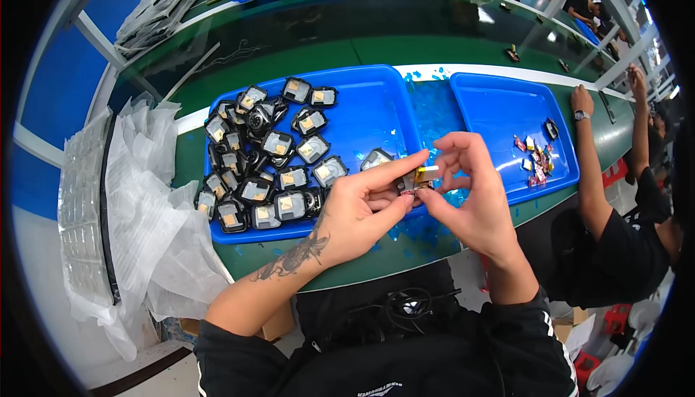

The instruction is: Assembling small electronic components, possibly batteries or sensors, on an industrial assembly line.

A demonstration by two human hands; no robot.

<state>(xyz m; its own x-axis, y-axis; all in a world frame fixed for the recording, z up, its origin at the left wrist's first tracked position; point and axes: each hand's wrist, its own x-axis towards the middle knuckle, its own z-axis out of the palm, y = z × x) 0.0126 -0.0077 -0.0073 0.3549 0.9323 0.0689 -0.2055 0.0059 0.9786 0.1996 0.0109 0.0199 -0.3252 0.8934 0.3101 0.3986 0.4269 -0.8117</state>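
Note:
Over the right edge of the large blue tray, my left hand and my right hand meet at a small black part with a yellow and white piece standing up from it. My left hand is closed on the black part between thumb and fingers. My right thumb and fingers curl around its other side, also touching it. Fingers hide much of the part. Just behind my left fingers, a black square watch-like case lies in the tray.
Many black watch-like cases fill the left of the large blue tray. A smaller blue tray at right holds small coloured parts. Blue scraps lie between. Plastic sheeting hangs at left; a co-worker's arm is at right.

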